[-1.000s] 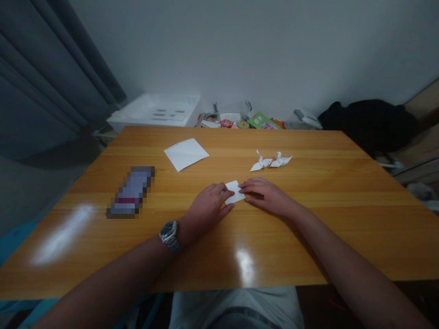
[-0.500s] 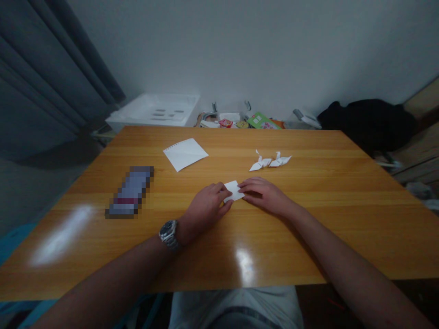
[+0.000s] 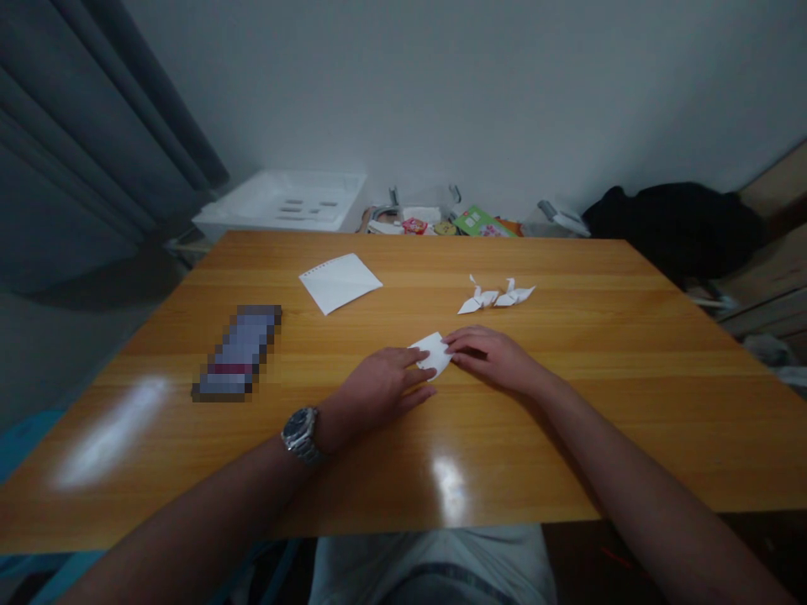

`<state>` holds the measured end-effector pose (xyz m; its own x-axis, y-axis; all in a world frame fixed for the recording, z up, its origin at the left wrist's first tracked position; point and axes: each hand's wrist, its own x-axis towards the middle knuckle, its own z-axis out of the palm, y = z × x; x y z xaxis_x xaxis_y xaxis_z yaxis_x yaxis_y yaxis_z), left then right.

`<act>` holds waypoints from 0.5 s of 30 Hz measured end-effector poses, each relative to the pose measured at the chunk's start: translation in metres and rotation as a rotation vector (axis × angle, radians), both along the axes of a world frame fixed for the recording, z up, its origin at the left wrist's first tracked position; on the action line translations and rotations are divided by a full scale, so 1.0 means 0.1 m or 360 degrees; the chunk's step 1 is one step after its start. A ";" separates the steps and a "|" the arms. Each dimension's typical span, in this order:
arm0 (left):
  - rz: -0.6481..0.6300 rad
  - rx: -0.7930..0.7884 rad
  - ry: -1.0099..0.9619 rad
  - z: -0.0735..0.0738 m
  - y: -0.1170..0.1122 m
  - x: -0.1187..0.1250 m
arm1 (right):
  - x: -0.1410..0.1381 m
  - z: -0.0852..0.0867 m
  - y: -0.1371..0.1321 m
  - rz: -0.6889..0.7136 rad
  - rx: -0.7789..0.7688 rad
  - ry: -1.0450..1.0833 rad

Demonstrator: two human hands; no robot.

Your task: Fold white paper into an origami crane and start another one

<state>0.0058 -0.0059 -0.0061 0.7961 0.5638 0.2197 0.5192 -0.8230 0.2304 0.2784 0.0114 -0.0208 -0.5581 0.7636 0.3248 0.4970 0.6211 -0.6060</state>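
A small white piece of paper [image 3: 435,351] lies on the wooden table between my two hands. My left hand [image 3: 384,385], with a metal watch on its wrist, rests its outstretched fingers on the paper's left part. The fingers are apart. My right hand [image 3: 488,357] pinches the right edge of the paper between thumb and fingers. Beyond my right hand stand two folded paper cranes [image 3: 496,298], side by side. A larger white sheet [image 3: 340,283] with a row of holes along one edge lies farther back to the left.
A pixelated phone-like object [image 3: 238,353] lies on the table [image 3: 567,454] at the left. Behind the table's far edge are a white plastic tray [image 3: 230,210], a green packet [image 3: 482,222] and other small items. A black heap [image 3: 674,223] sits at the far right.
My left hand has loosened its fingers and spread them, moving slightly toward me. The paper has turned a little, and my right hand has shifted slightly right.
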 end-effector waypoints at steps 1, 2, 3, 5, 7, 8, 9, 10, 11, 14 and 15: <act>0.0001 0.0002 0.0008 0.00 0.00 0.00 | 0.00 0.01 0.00 0.0002 -0.0016 -0.0003; 0.0001 -0.0001 0.0016 -0.01 0.00 0.01 | 0.01 0.01 0.00 0.0008 -0.0031 -0.0003; 0.0001 -0.0007 0.0024 -0.01 0.00 0.01 | 0.02 0.01 0.00 0.0016 -0.0045 0.0001; -0.0015 -0.0028 0.0032 -0.01 0.00 0.01 | 0.03 0.02 0.00 0.0031 -0.0074 0.0013; -0.0042 -0.0044 0.0024 -0.02 0.00 0.01 | 0.05 0.02 0.01 0.0040 -0.0106 0.0033; -0.0064 -0.0051 0.0015 -0.02 0.00 0.01 | 0.05 0.02 0.01 0.0043 -0.0121 0.0044; -0.0089 -0.0058 0.0004 -0.02 0.00 0.00 | 0.06 0.02 0.02 0.0044 -0.0137 0.0054; -0.0115 -0.0069 -0.0004 -0.02 0.00 0.00 | 0.06 0.02 0.02 0.0042 -0.0149 0.0063; -0.0140 -0.0081 -0.0012 -0.02 0.01 0.00 | 0.06 0.02 0.02 0.0036 -0.0160 0.0068; -0.0200 -0.0114 -0.0032 -0.01 0.01 0.01 | 0.05 0.03 0.03 0.0018 -0.0178 0.0066; -0.0207 -0.0116 -0.0034 -0.01 0.01 0.01 | 0.05 0.03 0.03 0.0012 -0.0181 0.0067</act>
